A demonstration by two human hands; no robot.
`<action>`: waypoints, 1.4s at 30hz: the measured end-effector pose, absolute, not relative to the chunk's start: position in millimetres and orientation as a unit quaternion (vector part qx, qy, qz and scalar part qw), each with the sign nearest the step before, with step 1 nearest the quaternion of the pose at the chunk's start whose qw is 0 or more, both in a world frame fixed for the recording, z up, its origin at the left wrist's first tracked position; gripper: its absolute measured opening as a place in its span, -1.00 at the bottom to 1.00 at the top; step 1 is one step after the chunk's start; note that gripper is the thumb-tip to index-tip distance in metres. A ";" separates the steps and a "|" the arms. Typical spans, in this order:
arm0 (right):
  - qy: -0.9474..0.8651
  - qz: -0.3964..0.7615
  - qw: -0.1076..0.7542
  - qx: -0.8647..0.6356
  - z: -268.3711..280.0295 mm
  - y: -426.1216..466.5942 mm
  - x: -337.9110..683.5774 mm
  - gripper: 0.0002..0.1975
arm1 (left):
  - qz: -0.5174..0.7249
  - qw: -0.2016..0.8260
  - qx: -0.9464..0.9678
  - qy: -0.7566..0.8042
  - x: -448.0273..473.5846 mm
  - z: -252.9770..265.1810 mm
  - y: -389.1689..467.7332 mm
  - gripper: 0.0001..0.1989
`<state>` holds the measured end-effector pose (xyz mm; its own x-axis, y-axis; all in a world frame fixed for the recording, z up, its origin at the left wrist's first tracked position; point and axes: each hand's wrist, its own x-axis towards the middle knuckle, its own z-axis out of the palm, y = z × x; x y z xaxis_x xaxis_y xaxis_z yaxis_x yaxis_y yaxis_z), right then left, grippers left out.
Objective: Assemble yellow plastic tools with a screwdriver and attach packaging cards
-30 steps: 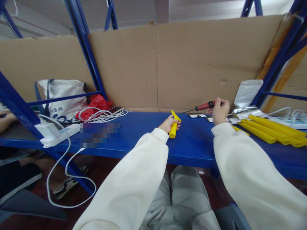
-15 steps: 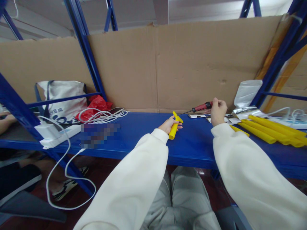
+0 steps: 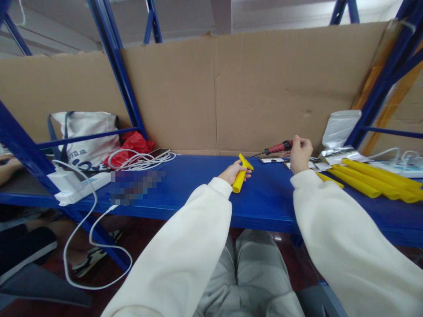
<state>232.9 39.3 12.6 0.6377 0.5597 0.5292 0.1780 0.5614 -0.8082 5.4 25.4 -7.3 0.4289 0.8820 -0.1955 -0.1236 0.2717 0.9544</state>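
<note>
My left hand (image 3: 231, 172) is wrapped round a yellow T-shaped handle (image 3: 237, 182) just above the bench. Its thick round grip points toward me and its crosspiece faces away. My right hand (image 3: 300, 153) pinches the end of a screwdriver (image 3: 278, 147) with a red and black grip. The screwdriver lies nearly level, its thin shaft pointing left to the yellow crosspiece. Whether the tip touches or sits in a screw is too small to tell.
Several yellow tubes (image 3: 380, 180) lie at the right, by an open white box (image 3: 342, 130). At the left are a power strip (image 3: 86, 185), a coiled white cable (image 3: 142, 159), a red plastic bag (image 3: 137, 143) and a cloth bag (image 3: 87, 132). Cardboard (image 3: 264, 88) stands behind the blue bench (image 3: 194, 193).
Both hands keep their grips in almost the same place. The yellow handle's crosspiece has shifted very slightly to the right.
</note>
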 end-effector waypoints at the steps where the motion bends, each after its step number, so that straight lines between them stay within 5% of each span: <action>1: -0.406 0.120 0.784 -0.455 13.0 38.3 232.0 -0.61 | 0.360 0.697 0.481 0.391 5.2 -6.9 25.1 -0.34; 25: -0.415 0.133 0.795 -0.421 15.5 33.2 227.1 -0.60 | 0.367 0.689 0.491 0.387 4.3 -8.0 26.5 -0.32; 37: -0.399 0.367 0.757 -0.364 27.3 18.3 226.4 -0.74 | 0.397 0.661 0.483 0.415 3.9 -3.3 21.8 -0.30; 42: -0.411 0.366 0.739 -0.388 26.1 15.3 221.4 -0.67 | 0.428 0.638 0.469 0.435 3.3 -0.6 21.7 -0.28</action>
<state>221.4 15.3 26.1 0.3943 0.8601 0.3236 -0.2227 0.4311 -0.8744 3.3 21.7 -0.6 0.2550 0.9548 -0.1526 -0.1387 0.1923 0.9715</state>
